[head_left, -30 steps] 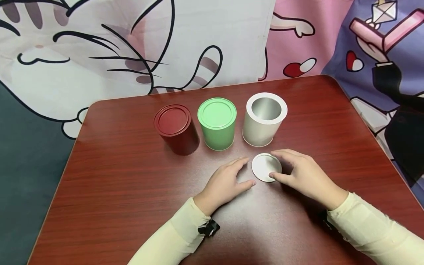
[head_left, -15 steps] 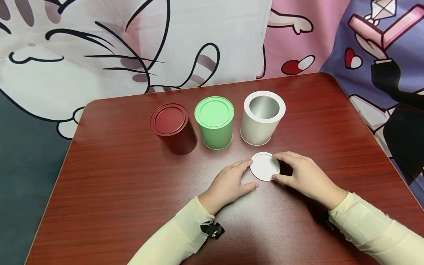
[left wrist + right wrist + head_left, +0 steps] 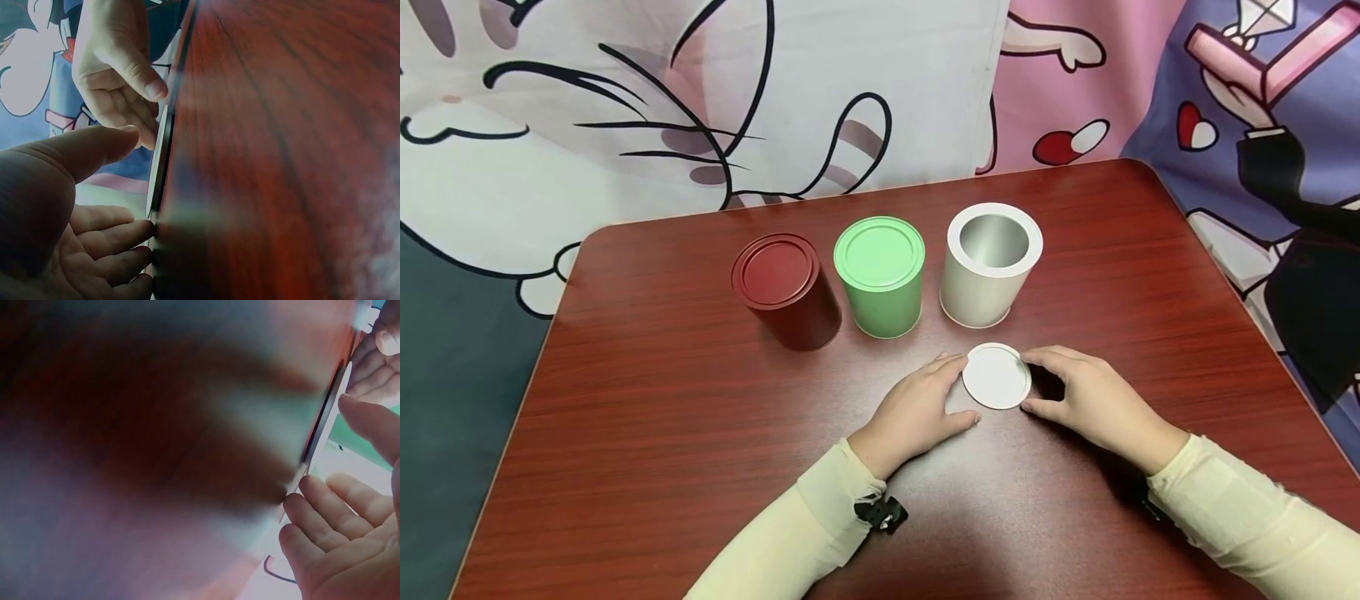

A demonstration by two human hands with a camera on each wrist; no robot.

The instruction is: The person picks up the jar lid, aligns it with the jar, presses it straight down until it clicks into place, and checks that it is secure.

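Observation:
In the head view a round white lid (image 3: 997, 377) lies flat on the table between my two hands. My left hand (image 3: 913, 412) is at its left edge, fingertips at the rim, fingers gently bent and thumb spread below. Along the right edge my right hand (image 3: 1090, 402) has thumb and index finger parted beside the rim; whether they touch it is hard to tell. The left wrist view shows the thin lid (image 3: 160, 162) edge-on near both hands. Behind it stands a white can (image 3: 985, 287) with an open top.
Left of the white can are a green can (image 3: 880, 279) and a dark red can (image 3: 786, 292), both with lidded tops. They stand in a row on the reddish wooden table (image 3: 662, 433). A cartoon-printed cloth (image 3: 925, 92) hangs behind the table's far edge.
My right fingers have drawn back from over the lid to its right edge. My left fingertips have come up to its left edge. The head view has shifted slightly.

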